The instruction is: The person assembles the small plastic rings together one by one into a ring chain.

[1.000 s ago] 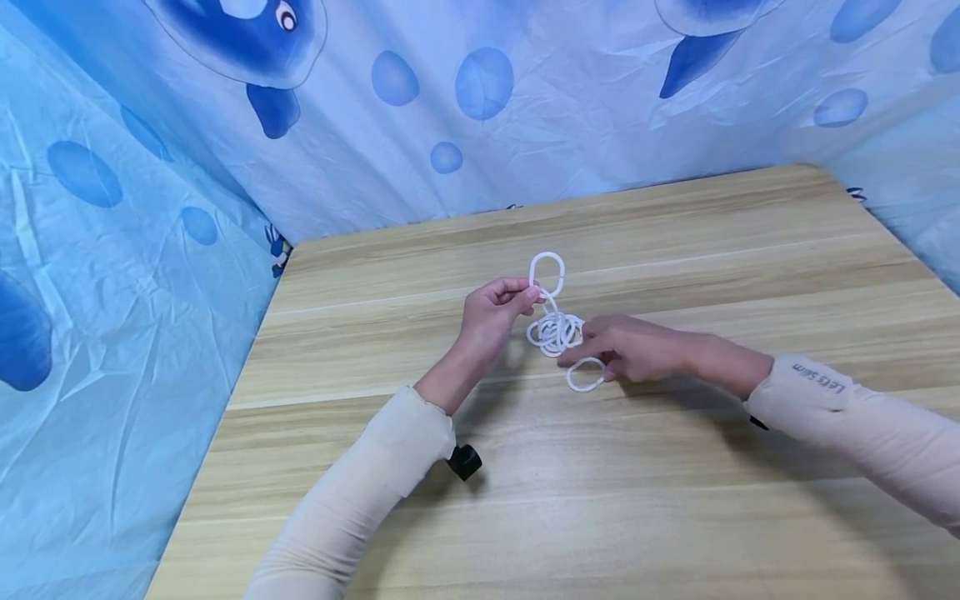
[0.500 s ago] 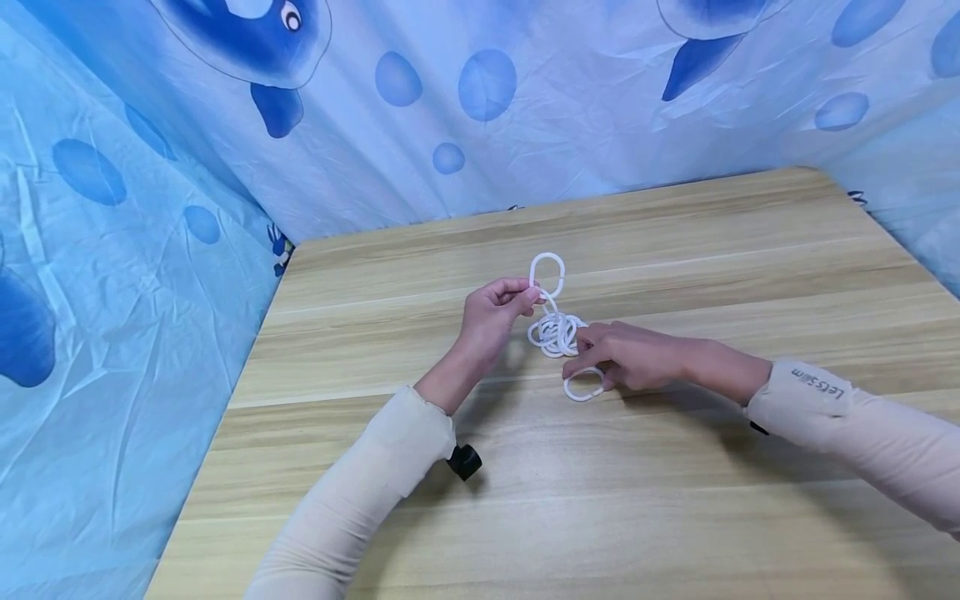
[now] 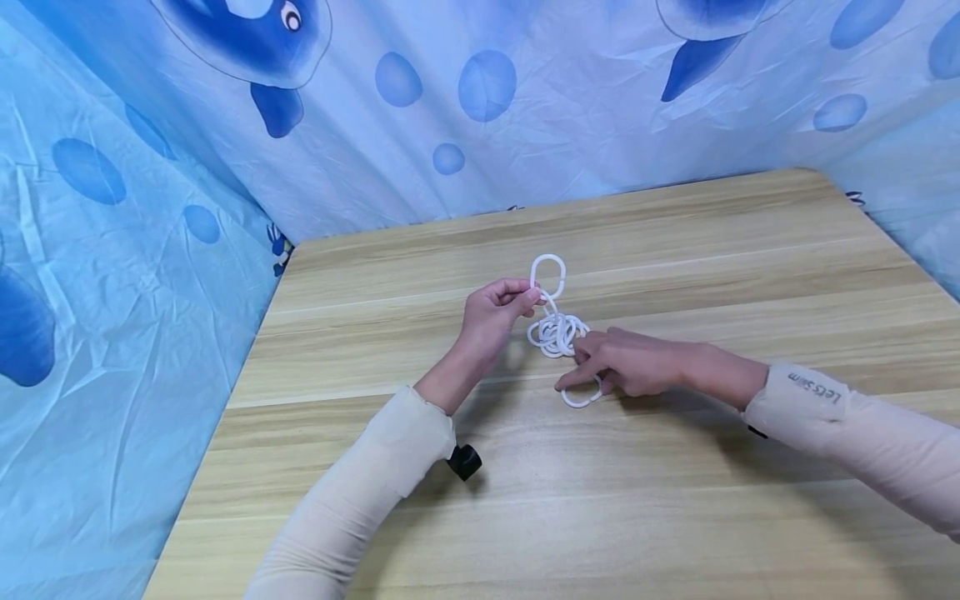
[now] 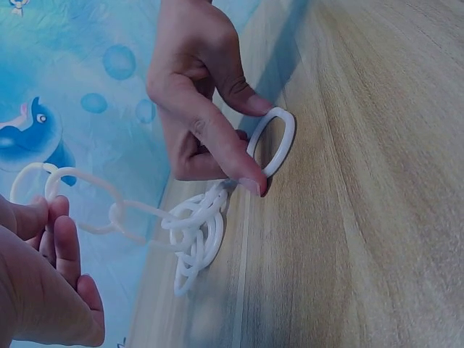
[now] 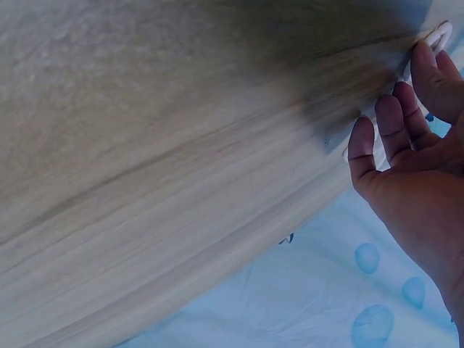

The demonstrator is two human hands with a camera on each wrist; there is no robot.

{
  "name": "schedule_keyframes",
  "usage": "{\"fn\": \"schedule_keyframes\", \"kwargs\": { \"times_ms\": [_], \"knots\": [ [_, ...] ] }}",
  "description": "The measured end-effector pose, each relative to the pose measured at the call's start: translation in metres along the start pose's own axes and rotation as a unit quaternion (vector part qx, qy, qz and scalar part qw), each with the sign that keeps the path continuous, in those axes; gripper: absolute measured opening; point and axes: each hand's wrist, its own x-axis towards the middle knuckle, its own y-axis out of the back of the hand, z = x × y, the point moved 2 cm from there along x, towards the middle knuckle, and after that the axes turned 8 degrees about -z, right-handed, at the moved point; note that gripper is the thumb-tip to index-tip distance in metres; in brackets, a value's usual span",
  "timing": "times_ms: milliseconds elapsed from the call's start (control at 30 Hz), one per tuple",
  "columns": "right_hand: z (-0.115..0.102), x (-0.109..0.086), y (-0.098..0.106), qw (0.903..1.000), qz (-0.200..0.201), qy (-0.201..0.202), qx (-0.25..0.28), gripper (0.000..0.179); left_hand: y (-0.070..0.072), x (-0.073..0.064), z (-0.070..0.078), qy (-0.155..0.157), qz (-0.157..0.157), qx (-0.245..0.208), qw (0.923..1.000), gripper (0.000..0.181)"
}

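Observation:
A white plastic chain lies mostly heaped in a pile of links (image 3: 555, 335) on the wooden table. My left hand (image 3: 491, 317) pinches one raised link between thumb and fingers, and an end link (image 3: 548, 257) stands up past the fingertips. In the left wrist view, the held-up links (image 4: 87, 177) run down into the pile. On the near side of the pile, my right hand (image 3: 630, 358) has thumb and index finger on a single white link (image 4: 288, 134), its other fingers curled beside the pile. Only a bit of white link (image 5: 440, 34) shows past the right thumb.
The wooden table (image 3: 637, 500) spreads around both hands. A blue curtain (image 3: 390, 175) printed with whales and bubbles hangs along its back and left sides. A black wrist camera (image 3: 465, 462) sits under the left cuff, close to the tabletop.
My right hand has shifted slightly down and toward me, drawing its link a little away from the pile, and its index finger now crosses over that link. The left hand stays put.

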Motion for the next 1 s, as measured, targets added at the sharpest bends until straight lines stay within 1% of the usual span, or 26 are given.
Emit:
{"fn": "schedule_keyframes", "kwargs": {
  "times_ms": [167,333,500,833,933,1000],
  "knots": [
    [0.0021,-0.0006,0.0015,0.9996,0.002,-0.012,0.025,0.062,-0.0006,-0.0002,0.0004,0.000,0.001,0.000,1.0000,0.015],
    [0.0052,-0.0030,0.0011,0.9998,0.010,-0.016,0.007,0.056,-0.0011,-0.0007,0.0006,0.001,0.004,-0.002,1.0000,0.014],
    [0.0045,-0.0053,-0.0014,0.9993,0.018,-0.032,-0.011,0.053,-0.0010,0.0001,-0.0002,0.002,0.004,-0.001,1.0000,0.014],
    [0.0000,-0.0061,-0.0039,0.9965,0.012,-0.082,-0.009,0.041,-0.0008,-0.0002,0.0002,0.003,0.003,-0.001,1.0000,0.015],
    [0.0004,-0.0053,-0.0039,0.9962,0.013,-0.086,-0.001,0.036,-0.0005,-0.0005,0.0004,0.004,0.003,0.006,1.0000,0.015],
    [0.0005,-0.0050,-0.0028,0.9967,0.024,-0.077,0.002,0.034,-0.0004,-0.0005,0.0005,0.007,0.003,0.008,0.9999,0.016]
  ]
}}
